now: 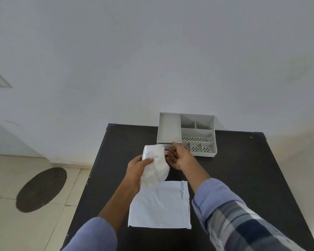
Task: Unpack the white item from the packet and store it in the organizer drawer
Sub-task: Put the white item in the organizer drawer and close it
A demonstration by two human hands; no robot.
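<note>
My left hand (137, 166) grips a soft white item (155, 164), a long bundle held upright above the black table. The flat white packet (160, 205) lies on the table just in front of me, below the item. A grey organizer (187, 134) with several compartments stands at the table's far edge. Its drawer (164, 147) is at the lower left front, mostly hidden behind the white item. My right hand (178, 156) is at the drawer's front with fingers spread, holding nothing.
The black table (243, 169) stands against a white wall. A tiled floor with a dark oval mat (42, 189) lies to the left, past the table's left edge.
</note>
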